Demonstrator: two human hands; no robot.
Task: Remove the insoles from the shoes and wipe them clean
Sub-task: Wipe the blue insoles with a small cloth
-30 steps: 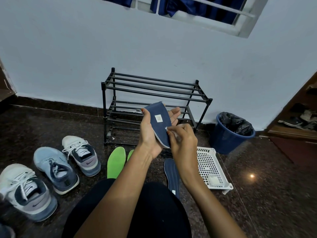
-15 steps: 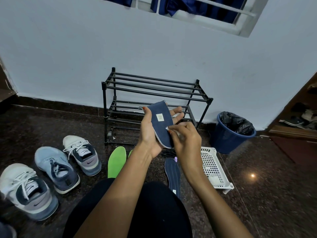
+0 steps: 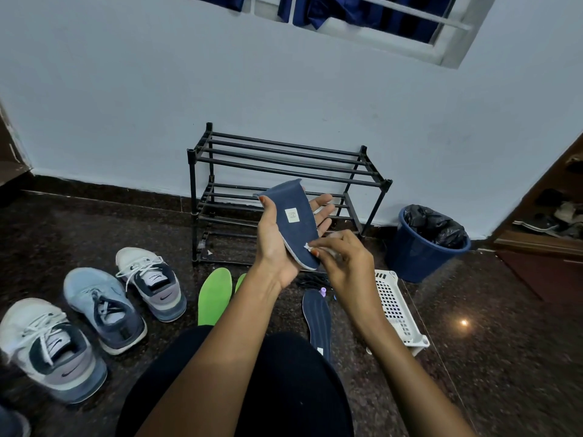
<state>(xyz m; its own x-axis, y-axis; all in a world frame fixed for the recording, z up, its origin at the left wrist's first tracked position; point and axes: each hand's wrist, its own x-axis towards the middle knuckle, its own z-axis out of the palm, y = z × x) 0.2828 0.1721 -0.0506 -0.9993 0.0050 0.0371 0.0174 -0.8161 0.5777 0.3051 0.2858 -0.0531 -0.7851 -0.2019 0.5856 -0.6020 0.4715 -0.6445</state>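
Cradling the insole [image 3: 293, 222] upright before the rack [image 3: 284, 159], the left hand [image 3: 273, 250] pins one edge with its thumb, fingers spread behind it. The right hand [image 3: 344, 263] pinches a small wipe [image 3: 307, 246] against the lower end. Pressing hard there could lever the bent insole out of that light hold and drop it onto the floor [image 3: 473, 357].

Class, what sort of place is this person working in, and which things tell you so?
Probably a home entryway or shoe corner: a black shoe rack stands against the wall, sneakers sit on the dark stone floor, and a lined blue bin stands nearby.
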